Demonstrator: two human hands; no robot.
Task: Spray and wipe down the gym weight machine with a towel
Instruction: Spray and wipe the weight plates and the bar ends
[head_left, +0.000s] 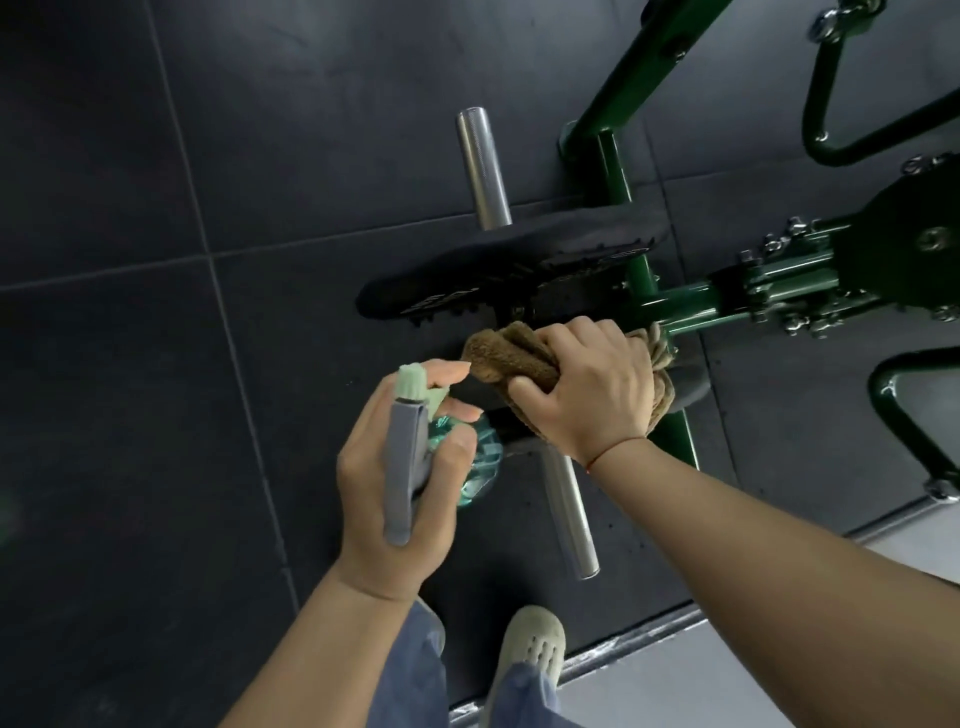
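Closest in, lower centre: left hand (400, 483) wrapped round the spray bottle (410, 441), nozzle pointing up-frame; just above, right hand (592, 384) clamped on the brown towel (511, 356), pressing it to the weight machine's green frame (691, 306) mid-picture. Wiping in progress by the look of it, with steel pegs (483, 166) and black plate (441, 291) probably yet to come. Pale lettering on the plate, unreadable; nothing legible on the bottle.

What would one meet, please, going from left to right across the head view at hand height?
Left hand holding the spray bottle → right hand gripping the towel → the machine's bolted green joint.
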